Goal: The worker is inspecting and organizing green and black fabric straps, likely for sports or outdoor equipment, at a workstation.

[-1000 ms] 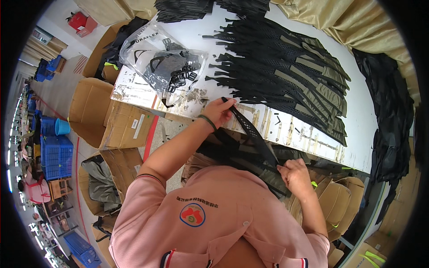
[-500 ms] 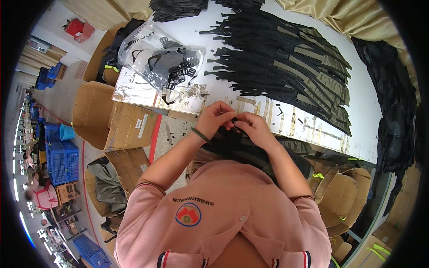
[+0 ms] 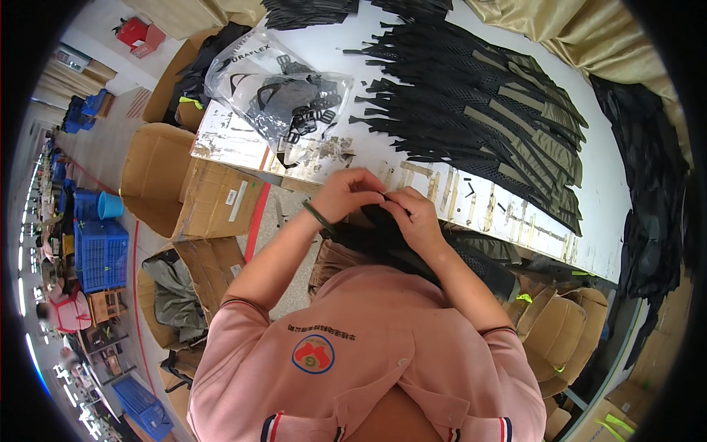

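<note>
Since 1.0 s ago, when I had my right hand down at my lap and my left lifting a strap end, both hands have come together at the bench edge. From the head view I see my left hand [image 3: 352, 193] and my right hand [image 3: 414, 215] touching at the fingertips, pinched shut on the end of a black strap piece [image 3: 383, 234] whose body hangs down between my forearms toward my lap; what exactly sits between the fingertips is too small for me to tell. Holding it this close to the edge keeps the loose length out of the way. On the white bench [image 3: 611, 184] a fanned stack of black and olive strap pieces [image 3: 479, 110] lies within reach, and a clear plastic bag of black buckles [image 3: 283, 96] sits to my left. Open cardboard boxes [image 3: 184, 195] stand on the floor below that corner.
</note>
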The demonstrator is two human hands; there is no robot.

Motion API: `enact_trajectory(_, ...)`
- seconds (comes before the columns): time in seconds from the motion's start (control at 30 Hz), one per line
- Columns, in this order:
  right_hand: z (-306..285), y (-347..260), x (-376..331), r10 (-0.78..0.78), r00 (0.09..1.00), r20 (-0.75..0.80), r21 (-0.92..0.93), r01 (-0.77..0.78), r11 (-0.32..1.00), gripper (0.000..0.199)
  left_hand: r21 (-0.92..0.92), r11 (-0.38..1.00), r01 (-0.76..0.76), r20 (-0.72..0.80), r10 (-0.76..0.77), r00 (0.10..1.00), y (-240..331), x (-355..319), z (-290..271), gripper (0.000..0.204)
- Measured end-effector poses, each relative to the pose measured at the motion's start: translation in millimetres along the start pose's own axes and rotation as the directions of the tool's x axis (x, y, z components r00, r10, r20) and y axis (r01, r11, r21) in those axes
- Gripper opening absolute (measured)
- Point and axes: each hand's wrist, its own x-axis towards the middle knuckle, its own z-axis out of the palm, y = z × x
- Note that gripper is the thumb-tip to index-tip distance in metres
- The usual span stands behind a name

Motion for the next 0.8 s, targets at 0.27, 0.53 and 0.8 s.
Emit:
enact_trajectory(0.27,4,-6,-2,-0.006,0.997,0.080,-0.033,0.009,0.999,0.015,0.803,0.558,0.208,-0.459,0.358,0.813,-12,87,-98,0.029)
enact_trajectory(0.53,-10,-4,2,0.078,0.992,0.104,-0.017,-0.077,0.997,0.014,0.883,0.380,0.275,-0.353,0.153,0.923,-3,105,-97,0.022)
enact_trajectory(0.8,-25,8,4,0.273,0.957,0.093,0.282,-0.289,0.915,0.013,-0.021,0.999,0.025,-0.162,-0.028,0.986,8,47,-28,0.008)
